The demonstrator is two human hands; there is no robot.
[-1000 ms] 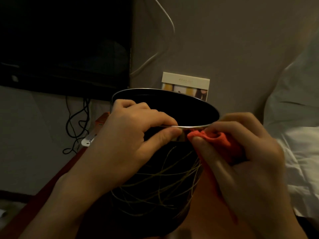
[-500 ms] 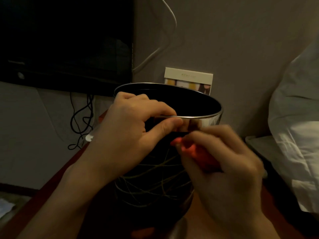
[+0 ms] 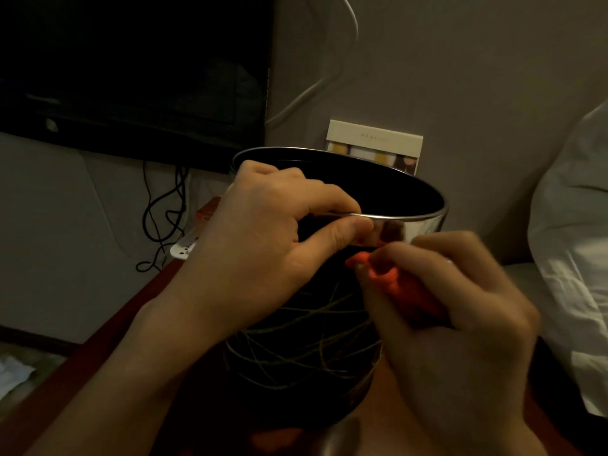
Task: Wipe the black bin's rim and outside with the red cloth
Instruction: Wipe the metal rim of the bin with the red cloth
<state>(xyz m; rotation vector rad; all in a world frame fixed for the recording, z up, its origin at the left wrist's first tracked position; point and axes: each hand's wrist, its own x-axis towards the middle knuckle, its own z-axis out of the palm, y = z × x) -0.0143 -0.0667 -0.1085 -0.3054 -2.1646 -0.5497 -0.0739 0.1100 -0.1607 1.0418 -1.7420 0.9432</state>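
Your left hand (image 3: 263, 245) fingers pinch the shiny rim (image 3: 408, 220), thumb outside. Your right hand (image 3: 460, 317) fingers clamp the bunched red cloth (image 3: 398, 284) against the black bin (image 3: 296, 366) wall just below the rim. Bin stands upright on the reddish worktop (image 3: 108, 343), white bedding (image 3: 572, 258) at right.

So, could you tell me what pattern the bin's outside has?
Black bin with thin, pale, crisscrossing curved lines, seen in the head view.

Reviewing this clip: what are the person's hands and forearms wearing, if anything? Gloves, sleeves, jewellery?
Both hands are bare, no gloves. The left hand and its forearm show no sleeve, watch or band up to the frame edge. The right hand is also ungloved, with no sleeve in view; a small pale glint on one finger may be a ring, but motion blur makes that uncertain.
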